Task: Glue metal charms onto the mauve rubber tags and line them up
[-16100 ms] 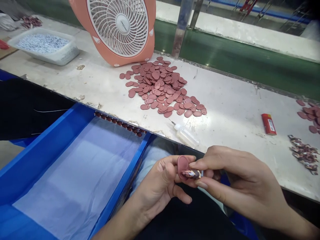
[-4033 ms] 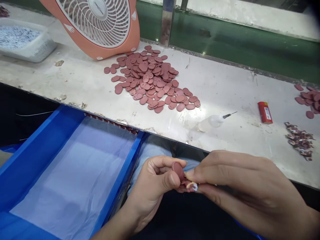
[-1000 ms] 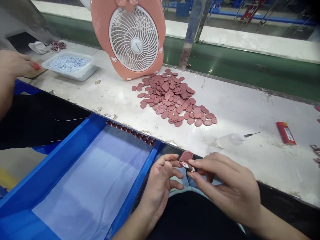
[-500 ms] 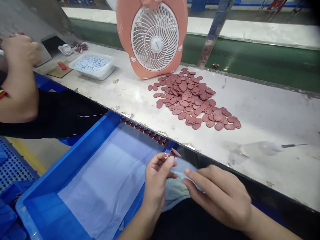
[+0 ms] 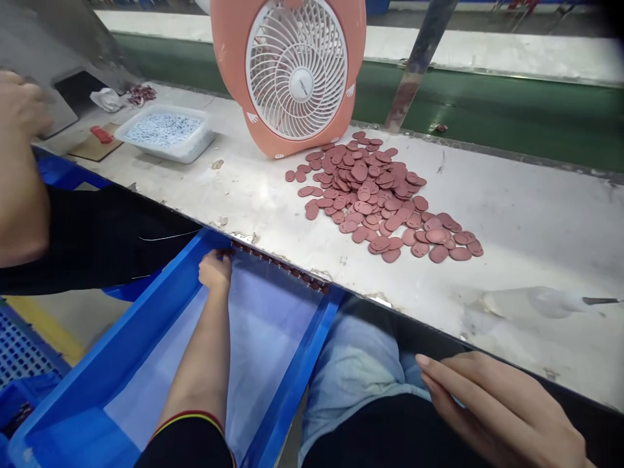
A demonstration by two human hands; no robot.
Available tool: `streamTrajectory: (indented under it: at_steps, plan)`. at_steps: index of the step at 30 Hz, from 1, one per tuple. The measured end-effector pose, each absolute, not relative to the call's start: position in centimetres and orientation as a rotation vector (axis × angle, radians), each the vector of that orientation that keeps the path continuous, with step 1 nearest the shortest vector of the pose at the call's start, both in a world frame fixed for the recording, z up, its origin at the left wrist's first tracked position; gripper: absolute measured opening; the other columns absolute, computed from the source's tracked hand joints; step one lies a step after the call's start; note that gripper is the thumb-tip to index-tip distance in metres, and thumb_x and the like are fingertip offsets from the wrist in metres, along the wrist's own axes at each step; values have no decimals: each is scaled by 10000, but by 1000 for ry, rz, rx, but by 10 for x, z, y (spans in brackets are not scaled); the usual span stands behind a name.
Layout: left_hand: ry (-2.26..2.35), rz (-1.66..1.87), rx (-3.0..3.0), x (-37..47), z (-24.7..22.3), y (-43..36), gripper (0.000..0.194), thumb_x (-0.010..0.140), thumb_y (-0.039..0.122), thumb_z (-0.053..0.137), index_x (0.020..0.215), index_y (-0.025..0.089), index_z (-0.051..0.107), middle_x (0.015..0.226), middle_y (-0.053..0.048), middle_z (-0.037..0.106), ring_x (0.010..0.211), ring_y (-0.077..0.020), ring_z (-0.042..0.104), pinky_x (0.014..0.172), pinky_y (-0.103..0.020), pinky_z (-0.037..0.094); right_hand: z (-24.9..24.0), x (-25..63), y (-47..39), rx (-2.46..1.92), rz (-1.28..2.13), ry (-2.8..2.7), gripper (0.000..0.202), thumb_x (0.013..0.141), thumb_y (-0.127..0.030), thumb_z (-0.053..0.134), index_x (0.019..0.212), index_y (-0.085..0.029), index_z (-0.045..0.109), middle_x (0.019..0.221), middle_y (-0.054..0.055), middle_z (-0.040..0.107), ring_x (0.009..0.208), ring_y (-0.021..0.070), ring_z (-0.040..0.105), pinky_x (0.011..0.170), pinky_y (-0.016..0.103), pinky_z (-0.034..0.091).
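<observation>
My left hand (image 5: pixel 215 270) reaches across the blue bin (image 5: pixel 291 383) to its far left corner. Its fingers are curled at the left end of a row of small dark pink pieces (image 5: pixel 280 265) lined up along the table's front edge. The fingertips are hidden, so I cannot tell if they hold a piece. My right hand (image 5: pixel 492 409) lies flat on my lap at the lower right, fingers apart and holding nothing. A large pile of pink oval pieces (image 5: pixel 380 195) lies on the white table (image 5: pixel 526 214).
A pink fan (image 5: pixel 297 65) stands behind the pile. A clear glue bottle (image 5: pixel 531 302) lies on the table to the right. A white tray (image 5: pixel 166 133) of small parts sits far left. Another person's arm (image 5: pixel 19 162) is at the left edge.
My left hand carried the pink piece from in front of me to the far left corner of the bin. My right hand let go and dropped onto my lap.
</observation>
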State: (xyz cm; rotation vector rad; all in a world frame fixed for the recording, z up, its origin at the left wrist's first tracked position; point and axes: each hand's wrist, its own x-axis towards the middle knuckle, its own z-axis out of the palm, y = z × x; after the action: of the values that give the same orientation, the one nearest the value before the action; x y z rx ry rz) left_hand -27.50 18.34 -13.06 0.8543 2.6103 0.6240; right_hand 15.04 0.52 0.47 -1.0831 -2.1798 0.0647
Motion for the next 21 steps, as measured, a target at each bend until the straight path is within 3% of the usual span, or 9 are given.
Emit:
streamTrajectory:
  at_steps: [8,21]
  plan:
    - [2746,256,941,-289,-148,214,470,865,525,605,1108,125,653,1178,-103,673,1125,-188,634,1031,-440,534,8,154,11,-1137,48,-2177,308,733,57,685,1002,-91,708,766,11,643,755,28,552,714,183,455]
    - [2757,59,1065,-299,-157,218,466,884,502,581,1173,140,628,1232,-104,643,1144,-195,617,1030,-449,533,1,161,15,-1149,57,-2150,302,724,63,690,987,-82,715,764,15,649,758,32,559,709,186,443]
